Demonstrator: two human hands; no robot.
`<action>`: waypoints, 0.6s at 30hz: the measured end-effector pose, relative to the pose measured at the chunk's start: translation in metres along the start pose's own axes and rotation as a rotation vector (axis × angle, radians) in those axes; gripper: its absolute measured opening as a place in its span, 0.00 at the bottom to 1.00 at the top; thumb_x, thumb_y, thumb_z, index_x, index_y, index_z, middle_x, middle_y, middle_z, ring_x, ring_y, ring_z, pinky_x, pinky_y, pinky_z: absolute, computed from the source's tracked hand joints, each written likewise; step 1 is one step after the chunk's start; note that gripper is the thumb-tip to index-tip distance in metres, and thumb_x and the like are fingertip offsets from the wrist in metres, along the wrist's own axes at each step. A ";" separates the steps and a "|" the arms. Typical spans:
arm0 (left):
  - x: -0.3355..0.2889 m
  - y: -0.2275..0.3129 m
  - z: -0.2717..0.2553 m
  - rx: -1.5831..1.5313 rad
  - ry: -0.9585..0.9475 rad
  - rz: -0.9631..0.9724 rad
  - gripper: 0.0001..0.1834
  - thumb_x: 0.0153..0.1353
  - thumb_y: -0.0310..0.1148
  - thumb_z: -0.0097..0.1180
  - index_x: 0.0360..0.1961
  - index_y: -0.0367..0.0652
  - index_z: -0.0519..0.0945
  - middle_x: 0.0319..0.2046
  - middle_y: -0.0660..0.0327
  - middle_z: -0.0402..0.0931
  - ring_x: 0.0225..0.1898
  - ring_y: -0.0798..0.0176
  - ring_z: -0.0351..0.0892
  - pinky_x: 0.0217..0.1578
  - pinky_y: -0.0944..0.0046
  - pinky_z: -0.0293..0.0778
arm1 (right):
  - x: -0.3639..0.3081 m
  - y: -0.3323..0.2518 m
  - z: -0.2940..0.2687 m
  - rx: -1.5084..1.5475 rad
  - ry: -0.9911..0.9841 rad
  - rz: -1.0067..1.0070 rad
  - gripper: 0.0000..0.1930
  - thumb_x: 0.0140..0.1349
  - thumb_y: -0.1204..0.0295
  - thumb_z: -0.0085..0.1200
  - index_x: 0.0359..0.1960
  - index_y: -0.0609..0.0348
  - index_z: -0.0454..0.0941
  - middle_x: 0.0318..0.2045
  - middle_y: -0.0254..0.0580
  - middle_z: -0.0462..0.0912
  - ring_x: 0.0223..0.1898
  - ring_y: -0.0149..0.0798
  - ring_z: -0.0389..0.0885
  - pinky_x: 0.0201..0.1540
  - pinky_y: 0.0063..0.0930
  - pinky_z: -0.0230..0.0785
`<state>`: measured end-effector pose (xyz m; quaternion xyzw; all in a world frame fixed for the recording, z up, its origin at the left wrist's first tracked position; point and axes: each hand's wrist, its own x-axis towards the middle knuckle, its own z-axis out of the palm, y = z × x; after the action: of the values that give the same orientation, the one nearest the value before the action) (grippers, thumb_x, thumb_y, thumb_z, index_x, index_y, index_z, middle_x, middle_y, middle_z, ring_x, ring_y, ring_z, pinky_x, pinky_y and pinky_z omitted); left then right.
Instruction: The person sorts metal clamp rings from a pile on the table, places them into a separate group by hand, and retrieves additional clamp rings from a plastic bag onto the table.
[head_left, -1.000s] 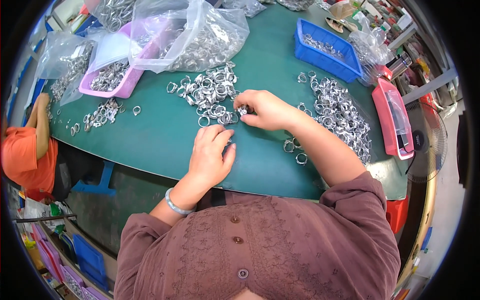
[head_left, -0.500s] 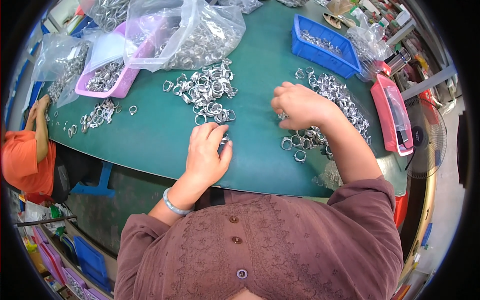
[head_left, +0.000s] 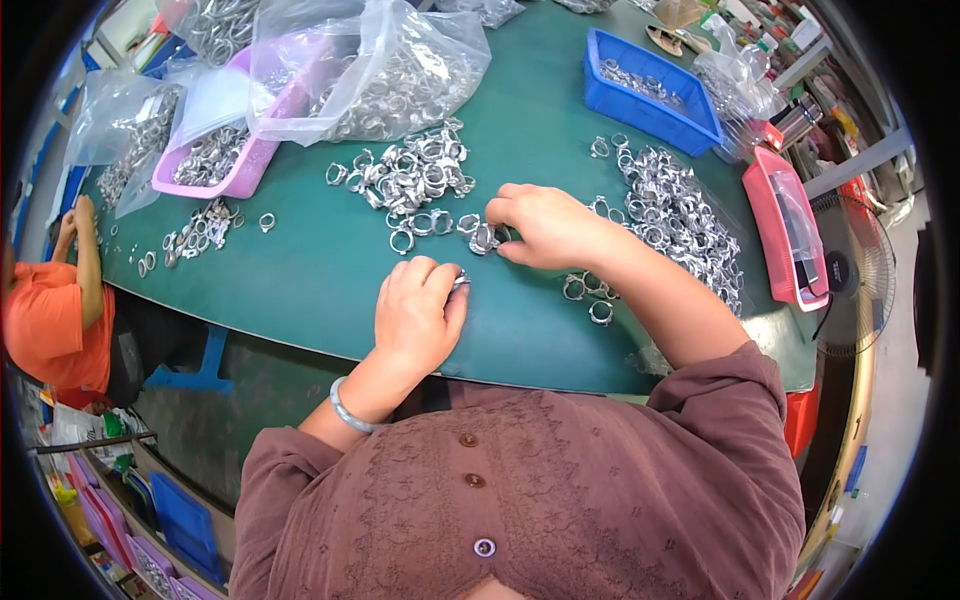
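From my position in the room, the tabletop [head_left: 300,275] is green and carries several groups of metal rings. The left hand [head_left: 410,318] is positioned low over the near part of the surface, back of the hand upward; its grip is narrow, with a single silver ring [head_left: 461,281] held between thumb and forefinger. The right hand [head_left: 545,226] is set ahead of it and to its right, thumb and fingers curved close about a small ring cluster [head_left: 483,239] on the tabletop; its grip is narrow, but I cannot tell whether a ring is clasped or only touched. Just left of this cluster lies the left pile [head_left: 420,172], loosely spread at the near edge. The right pile [head_left: 680,215], the larger unit, lies beyond the right forearm. Behind the left pile stands a clear plastic bag [head_left: 400,95] filled with similar rings, beside a purple tray [head_left: 247,180]. A blue bin [head_left: 640,119], containing rings, is located behind the right pile; a pink basket [head_left: 765,235] stands to the right of that pile.
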<state>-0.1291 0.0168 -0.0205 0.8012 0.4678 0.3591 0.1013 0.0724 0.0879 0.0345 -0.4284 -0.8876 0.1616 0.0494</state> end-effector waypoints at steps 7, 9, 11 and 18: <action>0.004 0.015 0.006 -0.038 -0.092 0.084 0.10 0.49 0.25 0.61 0.35 0.40 0.79 0.29 0.58 0.72 0.32 0.53 0.72 0.34 0.56 0.70 | -0.009 0.010 0.004 0.139 -0.001 -0.009 0.15 0.47 0.75 0.57 0.38 0.62 0.70 0.34 0.48 0.75 0.38 0.52 0.77 0.41 0.41 0.69; 0.005 0.018 0.006 -0.056 -0.113 0.097 0.10 0.49 0.25 0.61 0.36 0.40 0.80 0.29 0.58 0.72 0.32 0.53 0.72 0.34 0.56 0.70 | -0.011 0.008 0.006 0.194 0.061 0.017 0.15 0.46 0.76 0.55 0.38 0.62 0.68 0.32 0.49 0.75 0.37 0.52 0.77 0.40 0.41 0.69; 0.004 0.021 0.006 -0.075 -0.136 0.112 0.11 0.49 0.24 0.61 0.36 0.40 0.80 0.29 0.58 0.71 0.32 0.52 0.72 0.34 0.56 0.70 | -0.012 0.010 0.010 0.207 0.127 0.000 0.16 0.46 0.77 0.55 0.38 0.62 0.68 0.31 0.49 0.74 0.36 0.52 0.77 0.40 0.41 0.69; 0.004 0.027 0.009 -0.157 -0.152 0.115 0.14 0.50 0.24 0.60 0.40 0.38 0.79 0.31 0.56 0.73 0.34 0.52 0.73 0.36 0.56 0.71 | -0.035 0.011 -0.009 0.105 -0.037 0.023 0.13 0.47 0.76 0.55 0.36 0.63 0.71 0.35 0.51 0.77 0.40 0.55 0.77 0.42 0.44 0.70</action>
<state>-0.1039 0.0066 -0.0116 0.8411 0.3826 0.3381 0.1783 0.1049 0.0697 0.0410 -0.4325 -0.8737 0.2163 0.0537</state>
